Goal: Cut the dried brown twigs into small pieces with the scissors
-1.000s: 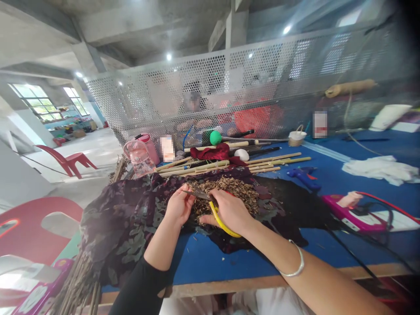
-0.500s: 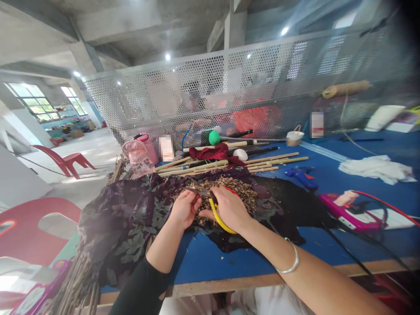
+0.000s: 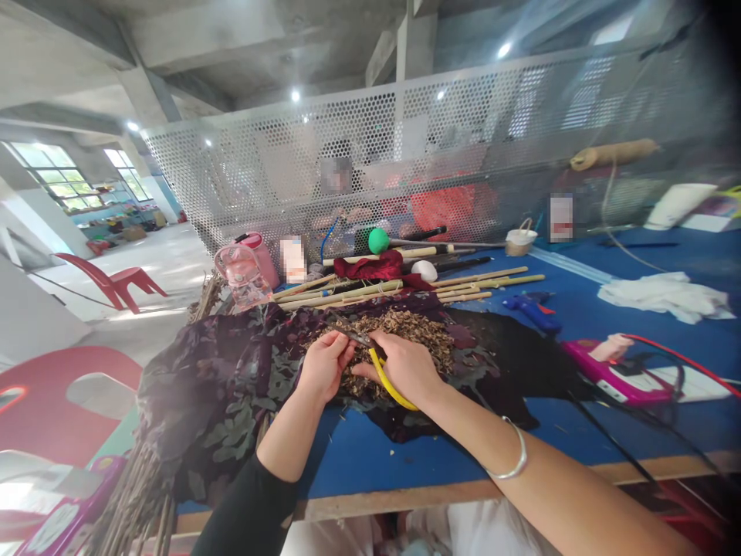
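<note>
My right hand (image 3: pixel 405 367) is closed round yellow-handled scissors (image 3: pixel 387 381), whose dark blades point left toward my left hand (image 3: pixel 323 367). My left hand pinches something small at the blades; I cannot make out what it is. Both hands rest over a heap of brown dried plant bits (image 3: pixel 425 333) lying on a dark leaf-patterned cloth (image 3: pixel 220 386) spread on the blue table (image 3: pixel 370 463).
Bamboo sticks (image 3: pixel 475 282), a red cloth (image 3: pixel 370 267), a green ball, a pink bottle (image 3: pixel 246 270) and a blue glue gun (image 3: pixel 529 310) lie behind the heap. A pink device with cables (image 3: pixel 614 372) sits right. White cloth (image 3: pixel 665 295) far right. A perforated metal screen stands behind, with a person beyond it. Red chairs left.
The two hands have drawn slightly closer together over the heap, with the scissor blades shifting a little at my left fingertips. Otherwise the scene is the same.
</note>
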Demonstrator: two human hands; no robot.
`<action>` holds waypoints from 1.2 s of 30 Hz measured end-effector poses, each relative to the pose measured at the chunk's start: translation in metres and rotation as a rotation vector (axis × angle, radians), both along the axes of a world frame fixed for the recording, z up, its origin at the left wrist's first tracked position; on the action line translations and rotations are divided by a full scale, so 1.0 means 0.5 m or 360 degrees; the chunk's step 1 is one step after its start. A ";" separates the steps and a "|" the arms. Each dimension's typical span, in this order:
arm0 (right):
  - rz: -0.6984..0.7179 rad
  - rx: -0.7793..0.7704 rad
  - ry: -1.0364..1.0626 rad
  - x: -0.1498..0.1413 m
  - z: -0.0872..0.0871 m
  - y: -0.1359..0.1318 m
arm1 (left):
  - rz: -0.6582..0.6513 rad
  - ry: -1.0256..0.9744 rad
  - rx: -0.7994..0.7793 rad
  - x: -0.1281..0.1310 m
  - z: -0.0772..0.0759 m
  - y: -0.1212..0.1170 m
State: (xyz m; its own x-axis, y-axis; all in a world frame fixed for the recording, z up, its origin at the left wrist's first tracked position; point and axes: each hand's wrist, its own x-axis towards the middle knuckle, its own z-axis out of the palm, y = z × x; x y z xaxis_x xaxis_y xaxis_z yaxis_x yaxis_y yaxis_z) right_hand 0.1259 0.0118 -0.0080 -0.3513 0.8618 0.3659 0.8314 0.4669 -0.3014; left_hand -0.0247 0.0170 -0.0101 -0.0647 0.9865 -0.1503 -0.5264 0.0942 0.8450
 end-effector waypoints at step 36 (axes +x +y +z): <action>0.0076 0.0018 0.0162 0.004 0.010 0.000 | 0.0125 -0.0236 0.0148 -0.004 0.008 0.000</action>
